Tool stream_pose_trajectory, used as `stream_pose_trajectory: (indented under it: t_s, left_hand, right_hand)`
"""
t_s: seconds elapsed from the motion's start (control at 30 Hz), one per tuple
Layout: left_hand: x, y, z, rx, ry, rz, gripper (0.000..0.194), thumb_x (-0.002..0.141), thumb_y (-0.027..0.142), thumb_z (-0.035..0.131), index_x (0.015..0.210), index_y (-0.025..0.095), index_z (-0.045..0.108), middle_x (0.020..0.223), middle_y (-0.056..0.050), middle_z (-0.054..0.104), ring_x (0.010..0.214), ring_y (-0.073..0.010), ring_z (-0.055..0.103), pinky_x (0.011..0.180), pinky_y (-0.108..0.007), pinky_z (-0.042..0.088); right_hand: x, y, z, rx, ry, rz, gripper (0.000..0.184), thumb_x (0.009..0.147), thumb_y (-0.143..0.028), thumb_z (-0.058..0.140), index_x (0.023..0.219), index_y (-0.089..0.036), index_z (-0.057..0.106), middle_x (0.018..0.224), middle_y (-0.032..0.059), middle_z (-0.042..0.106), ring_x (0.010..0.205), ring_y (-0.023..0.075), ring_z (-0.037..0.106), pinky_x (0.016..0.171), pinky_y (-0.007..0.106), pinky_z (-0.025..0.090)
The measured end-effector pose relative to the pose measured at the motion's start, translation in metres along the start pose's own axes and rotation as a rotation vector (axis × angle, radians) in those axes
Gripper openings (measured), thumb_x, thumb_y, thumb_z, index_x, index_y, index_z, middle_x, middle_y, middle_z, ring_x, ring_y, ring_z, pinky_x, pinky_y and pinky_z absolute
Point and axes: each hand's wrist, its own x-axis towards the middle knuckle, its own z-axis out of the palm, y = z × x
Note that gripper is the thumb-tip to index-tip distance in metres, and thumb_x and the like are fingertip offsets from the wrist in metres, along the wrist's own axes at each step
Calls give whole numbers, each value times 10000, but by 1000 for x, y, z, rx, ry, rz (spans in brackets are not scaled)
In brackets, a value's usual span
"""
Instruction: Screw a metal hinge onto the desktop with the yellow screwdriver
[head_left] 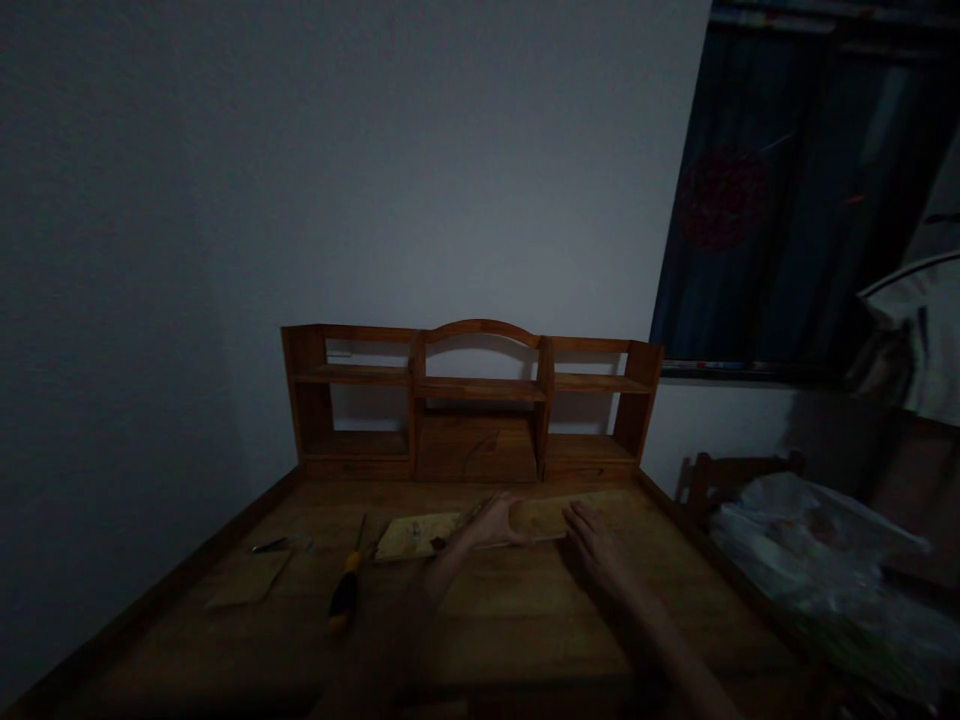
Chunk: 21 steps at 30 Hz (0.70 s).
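In dim light, a long, flat, tan piece [544, 515] lies on the wooden desk; I cannot tell whether it is paper, cardboard or thin board. My left hand [495, 520] rests on its middle, thumb spread away from the fingers. Over its right part, my right hand [590, 535] lies flat with the fingers stretched out. Left of my left hand is a pale yellowish sheet with dark marks [412, 537]; whether it joins the tan piece is unclear. A screwdriver with a yellow and black handle [345, 590] lies farther left.
A small flat tan piece [251, 580] and a thin shiny tool [281, 545] lie at the desk's left. A wooden shelf unit [480, 388] stands along the back edge. Right of the desk are a wooden chair [739, 468] and clear plastic bags [817, 540].
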Motion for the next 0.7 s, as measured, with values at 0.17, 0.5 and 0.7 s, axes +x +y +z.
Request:
stream_pose_trajectory:
  t_s: [0.17,0.5,0.7]
  left_hand:
    - [-6,-18,-2,1,2,9,1023,542,696,829,1382,156,608,1404,-194,541,1263,-375,530,1098,-439,418]
    - [-20,-60,-7,24,-1,-58,1003,490,631,877,1350,184,620,1375,-174,549,1289,-339,510,1099,-412,414]
    - [-23,-65,-11,27,-12,-48,988,509,651,867,1360,219,607,1398,-161,533,1325,-353,482,1108,-424,396]
  right_hand:
    - [3,-14,7,90,-52,22,558,1055,-413,295,1461,-126,547,1555,132,418,1463,253,362,1230,449,257]
    - [14,-34,31,228,-149,17,600,1054,-501,306,1460,-127,540,1553,126,421,1465,244,360,1223,431,273]
    - [17,-35,39,245,-145,19,601,1050,-524,304,1448,-146,547,1548,139,427,1457,256,372,1216,450,284]
